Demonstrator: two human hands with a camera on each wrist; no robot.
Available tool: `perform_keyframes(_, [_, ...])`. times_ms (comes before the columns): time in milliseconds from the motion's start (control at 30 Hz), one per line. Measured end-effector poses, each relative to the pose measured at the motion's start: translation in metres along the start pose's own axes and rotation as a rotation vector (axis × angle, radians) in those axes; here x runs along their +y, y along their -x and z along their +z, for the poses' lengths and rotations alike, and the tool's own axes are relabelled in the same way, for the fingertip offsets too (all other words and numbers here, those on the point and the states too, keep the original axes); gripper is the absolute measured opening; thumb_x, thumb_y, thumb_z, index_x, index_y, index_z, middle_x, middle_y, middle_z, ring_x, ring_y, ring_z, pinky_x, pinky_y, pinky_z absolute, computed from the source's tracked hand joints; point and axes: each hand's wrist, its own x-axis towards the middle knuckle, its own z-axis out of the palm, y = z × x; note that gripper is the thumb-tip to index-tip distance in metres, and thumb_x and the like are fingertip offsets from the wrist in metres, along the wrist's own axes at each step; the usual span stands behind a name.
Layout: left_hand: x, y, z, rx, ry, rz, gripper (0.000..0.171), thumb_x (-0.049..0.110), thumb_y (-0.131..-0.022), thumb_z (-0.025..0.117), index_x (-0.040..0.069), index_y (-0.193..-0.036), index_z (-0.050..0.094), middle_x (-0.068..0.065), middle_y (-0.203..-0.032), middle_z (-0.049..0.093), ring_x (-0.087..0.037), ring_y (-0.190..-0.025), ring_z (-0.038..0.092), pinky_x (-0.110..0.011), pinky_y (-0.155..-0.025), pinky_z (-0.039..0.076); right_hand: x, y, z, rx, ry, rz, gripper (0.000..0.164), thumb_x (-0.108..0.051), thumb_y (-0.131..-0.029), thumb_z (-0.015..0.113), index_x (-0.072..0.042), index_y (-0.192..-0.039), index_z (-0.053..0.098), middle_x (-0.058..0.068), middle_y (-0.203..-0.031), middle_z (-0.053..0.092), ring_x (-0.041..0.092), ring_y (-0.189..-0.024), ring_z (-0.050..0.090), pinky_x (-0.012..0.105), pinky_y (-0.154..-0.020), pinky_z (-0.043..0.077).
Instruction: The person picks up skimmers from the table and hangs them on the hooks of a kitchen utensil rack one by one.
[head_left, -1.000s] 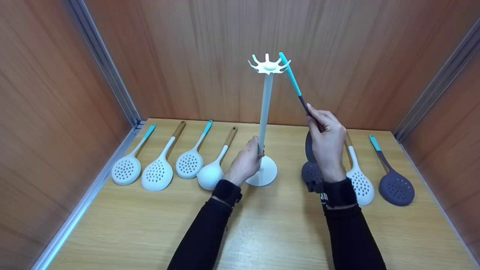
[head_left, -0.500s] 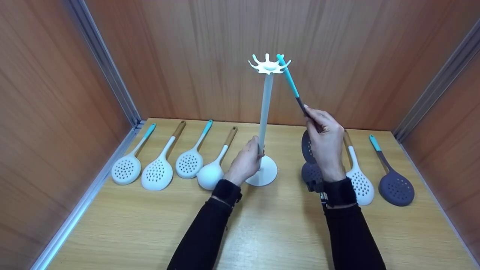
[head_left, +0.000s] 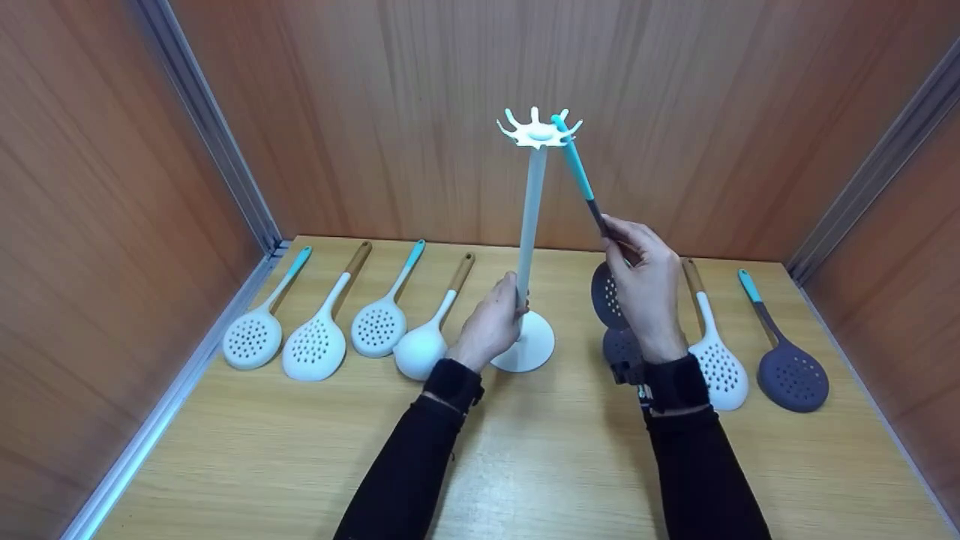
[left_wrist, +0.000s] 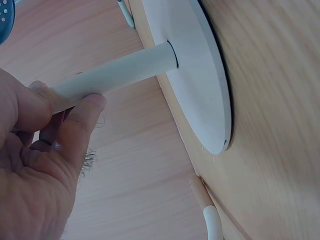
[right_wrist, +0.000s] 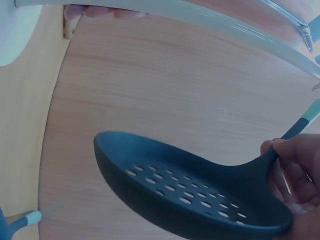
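A white utensil stand rises upright from its round base, topped by a ring of curved hooks. My left hand grips its pole low down, fingers and thumb around it in the left wrist view. My right hand pinches a dark skimmer by its neck, holding it off the table to the right of the pole. The skimmer's teal handle slants up to the left, its tip overlapping the right-hand hooks in the head view. In that view my hand partly hides the skimmer's perforated bowl.
Left of the stand lie two white skimmers, a white slotted turner and a white ladle. To the right are a partly hidden dark utensil, another white slotted turner and a dark skimmer. Wooden panels enclose the table.
My right hand has moved slightly left and down with the skimmer, bringing the handle tip in among the hooks. The left hand and stand have stayed still.
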Motion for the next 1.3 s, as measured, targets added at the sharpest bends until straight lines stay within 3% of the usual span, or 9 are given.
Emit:
perform_keyframes(200, [0.000,0.000,0.000,0.008,-0.006,0.012,0.021,0.007,-0.105,0.058,0.012,-0.123,0.048,-0.003,-0.111,0.062,-0.020,-0.097,0.067,-0.035,-0.076,0.061,0.004,0.002,0.004,-0.042,0.051,-0.009,0.035,-0.008,-0.102,0.067,-0.026,-0.131,0.074,-0.001,-0.123,0.075,0.011,-0.115,0.073,0.022,-0.099,0.060])
perform_keyframes(767, [0.001,-0.002,0.000,-0.012,-0.009,-0.029,0.020,0.006,-0.106,0.056,0.014,-0.123,0.048,-0.002,-0.111,0.061,-0.019,-0.100,0.069,-0.034,-0.077,0.062,0.019,0.008,0.022,-0.125,0.199,-0.011,0.034,-0.011,-0.104,0.065,-0.015,-0.138,0.067,0.007,-0.126,0.071,0.019,-0.117,0.071,0.036,-0.104,0.061])
perform_keyframes(1067, [0.000,-0.001,0.000,-0.014,0.014,-0.008,0.023,0.003,-0.104,0.058,0.012,-0.123,0.048,-0.003,-0.113,0.061,-0.019,-0.102,0.067,-0.032,-0.082,0.061,0.031,0.009,0.026,-0.142,0.220,-0.032,0.029,-0.011,-0.104,0.066,-0.013,-0.132,0.071,0.007,-0.124,0.073,0.019,-0.118,0.072,0.034,-0.100,0.062])
perform_keyframes(1300, [0.000,-0.001,0.000,-0.013,0.020,-0.018,0.021,0.004,-0.104,0.058,0.012,-0.121,0.048,-0.002,-0.111,0.061,-0.019,-0.100,0.067,-0.032,-0.078,0.061,0.035,0.011,0.027,-0.200,0.267,0.025,0.031,-0.014,-0.104,0.065,-0.016,-0.135,0.070,0.005,-0.127,0.072,0.022,-0.123,0.070,0.041,-0.100,0.063])
